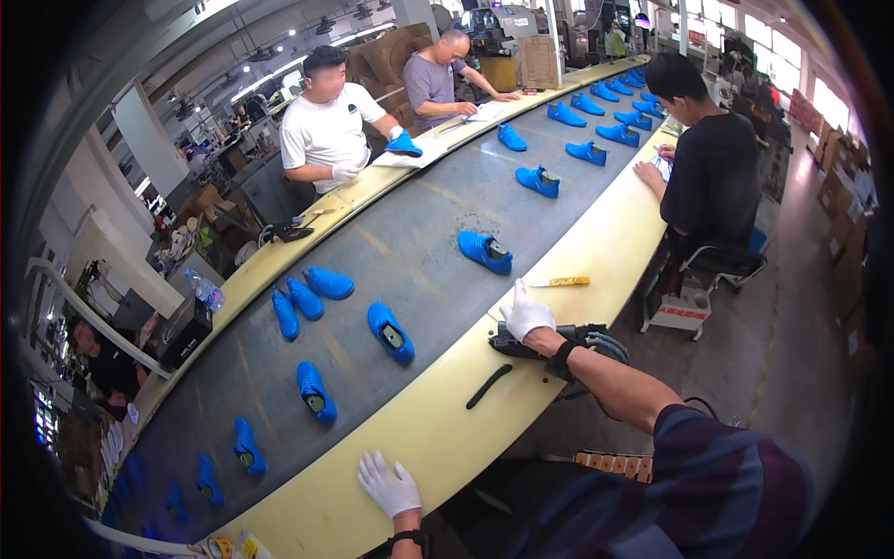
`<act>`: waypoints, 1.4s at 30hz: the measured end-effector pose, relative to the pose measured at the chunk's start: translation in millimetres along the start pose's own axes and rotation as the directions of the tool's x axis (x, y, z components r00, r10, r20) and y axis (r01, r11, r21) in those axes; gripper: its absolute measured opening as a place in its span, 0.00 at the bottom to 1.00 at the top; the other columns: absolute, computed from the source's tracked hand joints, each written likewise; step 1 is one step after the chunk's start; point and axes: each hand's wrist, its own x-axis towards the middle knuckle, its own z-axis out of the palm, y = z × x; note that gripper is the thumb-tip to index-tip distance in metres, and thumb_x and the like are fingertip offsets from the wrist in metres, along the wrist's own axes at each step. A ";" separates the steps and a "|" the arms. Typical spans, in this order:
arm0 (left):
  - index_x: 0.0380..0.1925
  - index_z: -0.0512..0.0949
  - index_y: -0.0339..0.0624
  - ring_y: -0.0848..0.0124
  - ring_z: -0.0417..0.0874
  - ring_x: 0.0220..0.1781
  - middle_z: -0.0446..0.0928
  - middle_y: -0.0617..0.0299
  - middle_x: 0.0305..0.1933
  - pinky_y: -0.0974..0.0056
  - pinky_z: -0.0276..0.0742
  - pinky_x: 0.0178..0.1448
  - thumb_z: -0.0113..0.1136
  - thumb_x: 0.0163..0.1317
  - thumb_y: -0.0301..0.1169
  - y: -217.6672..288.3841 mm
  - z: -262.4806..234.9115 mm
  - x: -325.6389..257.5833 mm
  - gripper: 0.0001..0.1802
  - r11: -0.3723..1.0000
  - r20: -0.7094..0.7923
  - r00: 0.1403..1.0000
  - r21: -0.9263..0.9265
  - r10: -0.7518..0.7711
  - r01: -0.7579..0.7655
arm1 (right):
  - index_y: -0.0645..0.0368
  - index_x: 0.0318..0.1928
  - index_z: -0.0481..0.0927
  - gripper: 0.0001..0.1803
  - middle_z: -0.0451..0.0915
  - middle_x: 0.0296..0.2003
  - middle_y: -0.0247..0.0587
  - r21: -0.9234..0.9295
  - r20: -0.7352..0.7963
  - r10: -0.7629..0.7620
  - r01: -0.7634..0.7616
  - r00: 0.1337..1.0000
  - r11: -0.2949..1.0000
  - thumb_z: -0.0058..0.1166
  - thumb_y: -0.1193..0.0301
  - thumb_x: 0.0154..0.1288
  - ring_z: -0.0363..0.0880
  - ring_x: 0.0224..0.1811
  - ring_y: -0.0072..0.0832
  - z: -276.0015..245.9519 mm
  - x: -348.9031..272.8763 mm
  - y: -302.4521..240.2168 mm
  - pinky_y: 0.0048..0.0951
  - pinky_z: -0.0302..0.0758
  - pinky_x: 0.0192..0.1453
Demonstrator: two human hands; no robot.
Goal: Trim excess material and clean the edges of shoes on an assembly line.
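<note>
My left hand, in a white glove, lies on the yellow near ledge of the conveyor with its fingers spread and holds nothing. Over the same ledge, farther right, is my white-gloved right hand. One finger of it points away from me and nothing shows in its grip; its other fingers are partly hidden. Just under and beside that hand lies a black tool with a ribbed hose. A yellow-handled knife is beyond it, and a black curved strip rests nearer. The closest blue shoes stand on the belt, apart from both hands.
Several blue shoes are spread along the grey conveyor belt. Two people work across it, one holding a blue shoe. Another person sits on my side at the right. A water bottle stands at the far left edge.
</note>
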 end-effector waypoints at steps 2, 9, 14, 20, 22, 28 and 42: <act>0.69 0.72 0.34 0.44 0.63 0.84 0.69 0.41 0.79 0.40 0.53 0.88 0.62 0.68 0.37 5.6 -5.7 -3.0 0.32 1.000 0.016 1.000 -0.018 0.001 0.000 | 0.61 0.84 0.55 0.48 0.89 0.41 0.66 0.039 0.009 0.027 -0.028 1.000 0.999 0.59 0.50 0.75 0.90 0.44 0.62 1.3 5.2 7.6 0.59 0.84 0.53; 0.71 0.71 0.34 0.45 0.61 0.85 0.68 0.41 0.79 0.39 0.52 0.87 0.62 0.69 0.37 8.1 -6.8 -5.6 0.33 1.000 0.032 0.999 -0.023 -0.011 0.012 | 0.61 0.81 0.57 0.45 0.89 0.44 0.66 0.052 0.044 0.031 -0.033 0.999 0.998 0.59 0.53 0.74 0.89 0.47 0.63 -6.6 3.2 5.9 0.59 0.83 0.55; 0.70 0.71 0.34 0.44 0.62 0.84 0.68 0.41 0.79 0.39 0.53 0.87 0.62 0.69 0.36 13.8 -6.4 -4.5 0.32 1.000 0.029 1.000 -0.022 -0.010 0.011 | 0.61 0.77 0.61 0.39 0.89 0.45 0.66 0.068 0.043 0.026 -0.029 0.999 0.997 0.58 0.56 0.73 0.89 0.47 0.63 -14.0 6.6 8.2 0.59 0.83 0.55; 0.70 0.71 0.35 0.44 0.62 0.84 0.68 0.42 0.79 0.39 0.52 0.87 0.61 0.70 0.37 21.5 -9.6 -3.8 0.32 1.000 0.032 0.999 -0.010 -0.010 0.010 | 0.59 0.77 0.61 0.38 0.89 0.46 0.65 0.045 0.090 0.047 -0.051 0.995 0.998 0.55 0.56 0.74 0.89 0.48 0.62 -20.4 10.2 8.2 0.59 0.82 0.57; 0.70 0.71 0.35 0.44 0.62 0.84 0.68 0.41 0.79 0.39 0.52 0.87 0.61 0.70 0.38 23.6 -8.8 -2.0 0.32 1.000 0.040 0.999 -0.007 -0.017 0.017 | 0.59 0.79 0.59 0.39 0.89 0.47 0.65 0.045 0.132 0.055 -0.062 0.990 0.997 0.52 0.56 0.75 0.89 0.50 0.61 -24.9 12.0 6.6 0.59 0.81 0.59; 0.70 0.71 0.35 0.45 0.63 0.84 0.69 0.41 0.78 0.39 0.53 0.88 0.62 0.69 0.38 30.2 -8.0 3.5 0.32 1.000 0.021 1.000 -0.006 -0.005 0.005 | 0.60 0.79 0.65 0.35 0.89 0.45 0.63 -0.018 0.097 -0.010 0.012 0.995 1.000 0.49 0.58 0.78 0.90 0.47 0.60 -24.5 19.5 10.8 0.58 0.83 0.56; 0.68 0.74 0.37 0.45 0.65 0.82 0.71 0.42 0.77 0.39 0.53 0.87 0.65 0.66 0.39 42.8 -29.8 -8.8 0.32 1.000 0.024 0.999 0.000 -0.029 0.029 | 0.53 0.37 0.85 0.05 0.85 0.29 0.49 -0.099 -0.347 -0.391 0.382 0.852 0.919 0.58 0.69 0.69 0.87 0.33 0.51 -20.0 -2.1 34.6 0.52 0.83 0.40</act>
